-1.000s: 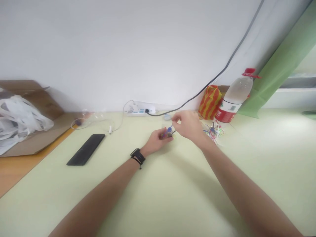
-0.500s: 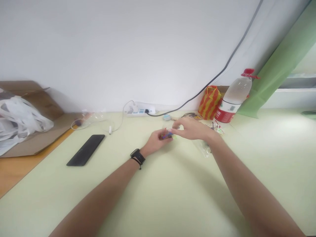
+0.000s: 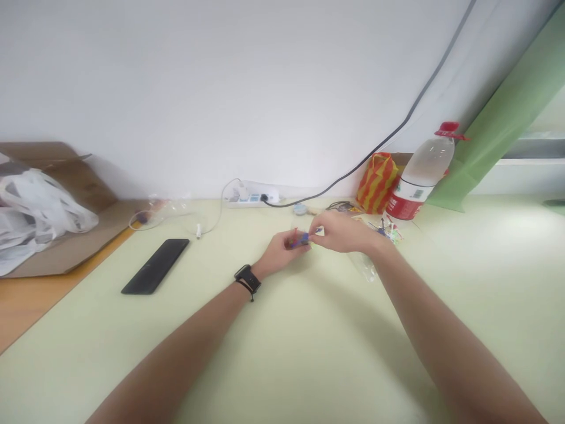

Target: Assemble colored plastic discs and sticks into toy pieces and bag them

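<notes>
Low over the pale green table (image 3: 282, 330), my left hand (image 3: 281, 254) is closed around a small cluster of coloured pieces (image 3: 302, 239), with blue and red parts showing. Its kind is too small to make out. My right hand (image 3: 339, 232) comes in from the right, thumb and forefinger pinched against the blue end of the cluster. A bit of dark blue shows at those fingertips. Behind the right wrist lies a clear plastic bag (image 3: 365, 268). Several small coloured pieces (image 3: 388, 231) sit beside that wrist, partly hidden by it.
A black phone-like slab (image 3: 156, 267) lies at left, near a white charging cable (image 3: 198, 231). Against the wall are a power strip (image 3: 253, 197), a red-and-yellow bag (image 3: 376, 184) and a large bottle (image 3: 417, 176). A cardboard box (image 3: 88, 235) with white plastic bags stands far left.
My right thumb and forefinger have closed into a pinch at the coloured cluster, where they were apart before. The left hand stays almost in place. The view has shifted slightly.
</notes>
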`<state>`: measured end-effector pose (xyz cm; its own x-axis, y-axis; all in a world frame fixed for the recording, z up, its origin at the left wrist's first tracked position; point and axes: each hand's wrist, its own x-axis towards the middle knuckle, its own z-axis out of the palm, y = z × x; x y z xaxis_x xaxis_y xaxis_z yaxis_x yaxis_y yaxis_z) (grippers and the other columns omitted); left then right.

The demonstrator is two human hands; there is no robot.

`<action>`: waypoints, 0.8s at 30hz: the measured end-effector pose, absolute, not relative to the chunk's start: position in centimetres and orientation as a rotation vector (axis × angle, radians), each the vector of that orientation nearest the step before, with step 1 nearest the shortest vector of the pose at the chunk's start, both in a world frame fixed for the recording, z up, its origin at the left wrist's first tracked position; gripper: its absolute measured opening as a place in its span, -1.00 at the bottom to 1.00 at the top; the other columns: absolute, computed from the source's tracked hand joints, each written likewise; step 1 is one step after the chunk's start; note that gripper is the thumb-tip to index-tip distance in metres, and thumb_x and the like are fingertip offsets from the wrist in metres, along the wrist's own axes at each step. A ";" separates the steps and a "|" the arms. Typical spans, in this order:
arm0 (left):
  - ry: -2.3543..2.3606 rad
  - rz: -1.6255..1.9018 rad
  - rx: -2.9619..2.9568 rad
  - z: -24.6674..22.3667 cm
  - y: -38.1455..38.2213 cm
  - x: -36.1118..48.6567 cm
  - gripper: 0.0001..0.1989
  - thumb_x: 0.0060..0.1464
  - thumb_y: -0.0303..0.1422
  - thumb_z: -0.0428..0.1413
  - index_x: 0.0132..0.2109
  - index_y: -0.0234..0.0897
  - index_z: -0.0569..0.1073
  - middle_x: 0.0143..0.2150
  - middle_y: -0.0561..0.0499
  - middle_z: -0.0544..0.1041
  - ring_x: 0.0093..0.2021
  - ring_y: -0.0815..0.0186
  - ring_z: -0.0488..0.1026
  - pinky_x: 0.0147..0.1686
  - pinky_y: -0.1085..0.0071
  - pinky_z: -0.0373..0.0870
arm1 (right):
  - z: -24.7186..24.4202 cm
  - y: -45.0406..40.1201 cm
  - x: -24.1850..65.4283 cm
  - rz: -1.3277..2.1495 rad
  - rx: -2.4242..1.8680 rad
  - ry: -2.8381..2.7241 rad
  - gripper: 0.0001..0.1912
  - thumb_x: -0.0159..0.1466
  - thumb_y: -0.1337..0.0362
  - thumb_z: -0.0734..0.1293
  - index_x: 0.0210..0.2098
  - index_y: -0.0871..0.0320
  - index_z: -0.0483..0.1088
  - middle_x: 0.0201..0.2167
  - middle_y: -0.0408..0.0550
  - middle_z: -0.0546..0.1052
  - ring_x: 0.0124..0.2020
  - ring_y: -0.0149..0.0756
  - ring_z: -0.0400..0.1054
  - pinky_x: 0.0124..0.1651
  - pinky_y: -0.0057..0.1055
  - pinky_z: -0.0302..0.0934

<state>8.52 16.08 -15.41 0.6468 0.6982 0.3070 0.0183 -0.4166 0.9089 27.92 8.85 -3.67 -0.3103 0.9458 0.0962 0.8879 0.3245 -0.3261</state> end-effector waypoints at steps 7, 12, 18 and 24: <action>0.584 0.827 1.832 -15.6 16.2 8.5 -0.68 0.16 -0.20 0.31 -0.01 -0.30 0.61 -0.17 -0.08 0.60 -0.18 0.24 0.48 -0.12 0.34 0.38 | -3.3 8.7 28.2 0.300 -1.668 -2.285 -0.83 0.35 0.23 0.33 -0.20 0.09 0.59 -0.14 -0.02 0.64 -0.12 -0.18 0.50 -0.18 -0.40 0.22; 0.580 0.828 1.839 -15.6 16.2 8.5 -0.68 0.16 -0.18 0.30 -0.05 -0.32 0.61 -0.15 -0.10 0.61 -0.16 0.21 0.50 -0.10 0.31 0.40 | -3.8 8.6 28.0 0.306 -1.763 -2.335 -0.85 0.33 0.23 0.35 -0.23 0.11 0.57 -0.16 0.02 0.65 -0.13 -0.12 0.50 -0.25 -0.37 0.20; 0.551 0.838 1.777 -15.3 16.1 8.6 -0.67 0.13 -0.17 0.31 -0.06 -0.32 0.60 -0.10 -0.11 0.60 -0.08 0.15 0.52 -0.01 0.26 0.42 | -3.1 8.5 28.0 0.392 -1.543 -2.283 -0.77 0.36 0.17 0.32 -0.28 0.13 0.58 -0.16 0.00 0.63 -0.18 -0.20 0.47 -0.20 -0.36 0.23; 0.541 0.859 1.797 -15.3 16.2 8.6 -0.69 0.14 -0.18 0.31 -0.09 -0.33 0.59 -0.14 -0.08 0.58 -0.11 0.19 0.50 -0.04 0.30 0.41 | -3.3 8.8 28.1 0.576 -1.470 -2.343 -0.74 0.38 0.13 0.33 -0.28 0.10 0.62 -0.28 -0.05 0.64 -0.32 -0.26 0.44 -0.27 -0.38 0.19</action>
<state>8.56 16.21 -15.33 0.6436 0.7028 0.3031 -0.0304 -0.3723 0.9276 28.05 8.82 -3.33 -0.4221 0.9051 0.0513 0.7783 0.3908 -0.4915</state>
